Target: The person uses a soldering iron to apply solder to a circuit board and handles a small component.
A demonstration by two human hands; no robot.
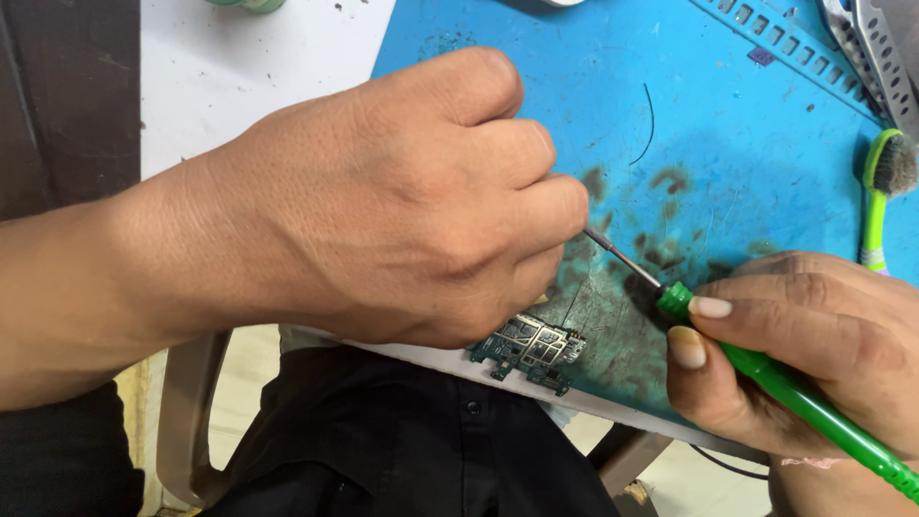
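Working, head view: the person bends over a small green circuit board (529,348) lying at the near edge of a blue work mat (747,144) on the desk.
Left hand (402,201): curled into a fist above the board, grip closed on something hidden under the fingers; what it pinches cannot be told.
Right hand (804,354): grip clamped on a green-handled tool (795,393), thumb and forefinger near its front end.
Tool tip: the thin metal shaft (622,258) runs up-left and vanishes under the left fingers, just above the board.
Doing it well, as a judgement: keep the right grip low on the handle, rest both wrists on the mat, and press lightly so the tip does not skid across the board.
Nearby: a green brush (876,206) at the mat's right side, dark stains around the board.
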